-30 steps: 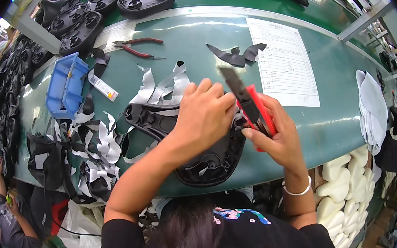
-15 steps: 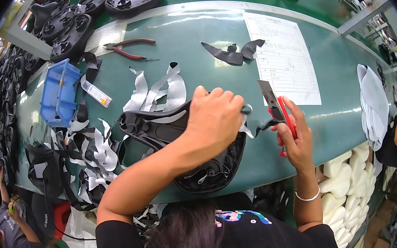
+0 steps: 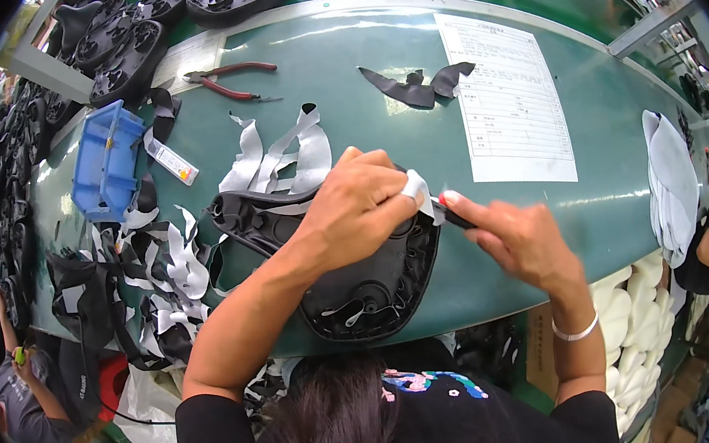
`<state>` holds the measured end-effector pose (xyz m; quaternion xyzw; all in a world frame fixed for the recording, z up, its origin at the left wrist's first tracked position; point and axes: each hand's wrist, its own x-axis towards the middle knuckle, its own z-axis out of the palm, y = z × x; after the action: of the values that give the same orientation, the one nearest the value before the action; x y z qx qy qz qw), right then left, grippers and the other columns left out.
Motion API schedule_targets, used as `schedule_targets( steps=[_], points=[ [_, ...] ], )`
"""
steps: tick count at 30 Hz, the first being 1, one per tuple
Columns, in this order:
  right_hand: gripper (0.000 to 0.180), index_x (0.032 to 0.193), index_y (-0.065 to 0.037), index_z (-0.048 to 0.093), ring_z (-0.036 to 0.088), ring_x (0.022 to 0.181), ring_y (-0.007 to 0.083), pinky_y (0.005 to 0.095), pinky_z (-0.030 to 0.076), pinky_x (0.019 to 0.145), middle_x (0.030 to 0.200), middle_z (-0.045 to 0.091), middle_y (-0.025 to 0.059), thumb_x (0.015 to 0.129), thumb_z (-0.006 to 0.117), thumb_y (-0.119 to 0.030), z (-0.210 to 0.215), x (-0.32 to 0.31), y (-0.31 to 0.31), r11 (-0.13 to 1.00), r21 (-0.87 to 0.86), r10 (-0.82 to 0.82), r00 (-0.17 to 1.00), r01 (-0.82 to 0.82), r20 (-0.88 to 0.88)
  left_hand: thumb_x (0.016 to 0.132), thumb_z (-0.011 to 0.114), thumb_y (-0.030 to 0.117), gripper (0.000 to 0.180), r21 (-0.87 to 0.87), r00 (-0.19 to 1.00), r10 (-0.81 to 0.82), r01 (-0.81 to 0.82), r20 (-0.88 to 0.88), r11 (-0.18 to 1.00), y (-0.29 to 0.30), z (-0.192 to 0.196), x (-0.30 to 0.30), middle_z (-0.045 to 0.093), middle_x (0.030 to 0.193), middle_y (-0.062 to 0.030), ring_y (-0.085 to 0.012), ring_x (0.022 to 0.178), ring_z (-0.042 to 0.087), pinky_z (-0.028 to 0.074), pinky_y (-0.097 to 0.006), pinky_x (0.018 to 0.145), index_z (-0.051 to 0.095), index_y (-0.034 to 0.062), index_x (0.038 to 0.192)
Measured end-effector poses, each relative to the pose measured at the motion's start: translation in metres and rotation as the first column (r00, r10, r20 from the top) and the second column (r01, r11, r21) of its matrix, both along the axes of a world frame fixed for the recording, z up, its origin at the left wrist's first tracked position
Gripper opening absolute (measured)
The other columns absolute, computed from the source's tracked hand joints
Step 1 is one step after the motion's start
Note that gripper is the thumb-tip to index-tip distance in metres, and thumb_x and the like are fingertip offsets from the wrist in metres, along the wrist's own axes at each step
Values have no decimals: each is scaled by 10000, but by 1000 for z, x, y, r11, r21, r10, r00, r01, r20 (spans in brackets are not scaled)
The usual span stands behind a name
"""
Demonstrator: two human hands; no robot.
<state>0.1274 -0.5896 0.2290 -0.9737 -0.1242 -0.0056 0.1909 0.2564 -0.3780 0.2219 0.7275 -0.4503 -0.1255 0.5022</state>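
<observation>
A black bicycle saddle [image 3: 341,295] lies underside up at the near edge of the bench. Above its right side my left hand [image 3: 357,208] is closed on a strip of cover material [image 3: 416,186], its pale backing folded outward. Just to the right, my right hand [image 3: 521,242] is wrapped round a red-and-black utility knife [image 3: 457,218], whose front end meets the strip beside my left fingers. Most of the knife is hidden by the hand. Behind the saddle, a curled grey trimming [image 3: 312,154] rests on the bench.
Red-handled nippers [image 3: 234,82] and a blue plastic bin [image 3: 108,166] are at the left. Tangled offcuts [image 3: 185,267] pile up beside the saddle. A printed sheet [image 3: 516,107] and a dark scrap [image 3: 414,88] lie farther back. Pale foam saddle pads [image 3: 633,321] are stacked at lower right.
My right hand has turned over and brought the knife left to the strip. My left hand has shifted slightly down and left, still holding the strip.
</observation>
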Motion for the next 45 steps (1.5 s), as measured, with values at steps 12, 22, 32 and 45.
schedule_targets(
  steps=[12,22,32,45],
  points=[
    [484,1345,-188,492,581,556,327,417,422,489,708,593,124,876,611,-178,0,-43,63,913,16,-408,913,408,-14,845,611,117,139,-224,948,315,-300,35,927,2,-5,8,498,679,-15,-140,581,421,389,-293,607,554,43,743],
    [439,1300,-219,545,556,473,312,422,381,444,576,565,97,867,617,-241,23,-37,66,934,-183,-318,948,308,-26,902,596,304,308,-44,763,555,-600,-333,799,22,-14,58,658,951,-46,-121,912,549,412,-276,804,656,23,794],
    [469,1274,-315,572,514,557,214,332,371,594,605,528,18,831,646,-179,48,48,7,921,-319,205,975,-223,-92,1033,233,406,662,-338,913,42,-193,-406,921,92,6,-24,649,779,-83,-181,910,517,371,-271,814,651,-1,720],
    [502,1273,-203,577,414,412,219,344,327,445,521,449,37,786,687,-161,53,-49,30,926,-349,-171,984,143,-49,730,745,250,275,497,842,-200,-91,501,863,49,9,33,585,938,-112,-265,971,534,430,-383,821,650,13,832]
  ],
)
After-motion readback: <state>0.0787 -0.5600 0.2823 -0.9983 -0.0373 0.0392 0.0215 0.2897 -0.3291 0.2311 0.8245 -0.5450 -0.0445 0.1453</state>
